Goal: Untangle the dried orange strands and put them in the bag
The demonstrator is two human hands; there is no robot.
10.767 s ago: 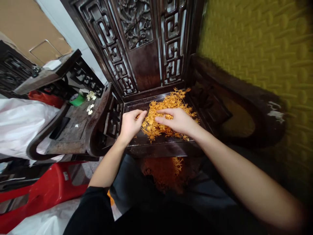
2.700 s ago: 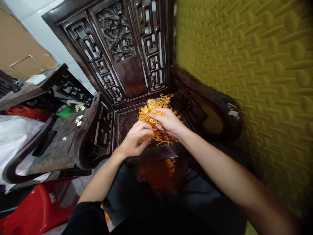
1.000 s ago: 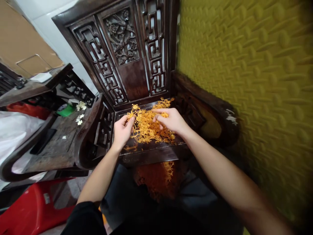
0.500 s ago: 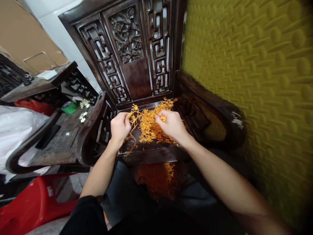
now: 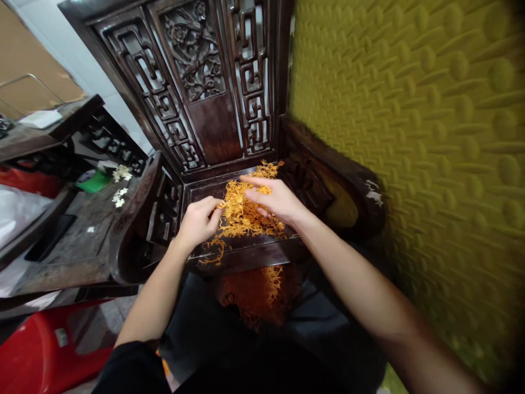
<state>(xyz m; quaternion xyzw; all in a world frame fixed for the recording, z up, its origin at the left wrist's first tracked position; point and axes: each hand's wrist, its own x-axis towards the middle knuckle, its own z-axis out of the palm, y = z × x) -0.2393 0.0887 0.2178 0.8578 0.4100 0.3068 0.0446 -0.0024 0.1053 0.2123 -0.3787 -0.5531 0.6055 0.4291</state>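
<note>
A heap of orange branching pieces (image 5: pixel 246 210), thin and twig-like, lies on the seat of a dark carved wooden chair (image 5: pixel 254 257). At the heap's left edge, my left hand (image 5: pixel 200 220) pinches an orange branching piece (image 5: pixel 222 204) between thumb and forefinger. Over the heap's right side is my right hand (image 5: pixel 279 201), its fingers stretched and apart. Orange shows between its fingers, but I cannot tell whether it touches the palm. A few loose orange strands (image 5: pixel 213 251) trail at the seat's front left.
Below the seat, between my knees, sits a reddish-brown mass (image 5: pixel 250 295) with orange pieces on it. A second wooden chair (image 5: pixel 61 257) at left bears pale flower-like pieces (image 5: pixel 120 197) and a green item (image 5: pixel 94 180). A red plastic stool (image 5: pixel 41 345) stands lower left; a yellow-green textured surface (image 5: pixel 394 126) rises at right.
My right hand has opened from a closed grip over the heap. My left hand has come down and closer to the heap, still pinching. The whole view has shifted slightly.
</note>
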